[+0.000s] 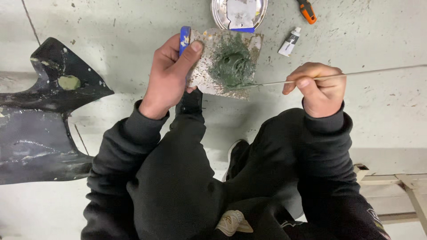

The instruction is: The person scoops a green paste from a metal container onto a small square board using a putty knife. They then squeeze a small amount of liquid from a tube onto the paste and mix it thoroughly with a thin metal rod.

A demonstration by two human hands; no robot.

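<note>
My left hand (169,75) grips a wide putty spreader (224,62) by its blue handle (184,38), thumb pressed on the blade. A mound of grey-green filler (232,66) sits on the blade. My right hand (318,86) pinches a thin metal rod (378,71); its tip touches the filler's lower edge. Both arms wear black sleeves, and my knees in black trousers are below.
An open metal tin (239,13) stands on the concrete floor above the spreader. A small white tube (289,41) and an orange-handled tool (307,11) lie at the upper right. A black bodywork panel (42,111) with a filler patch lies at the left. Pale wooden slats (400,186) are at the lower right.
</note>
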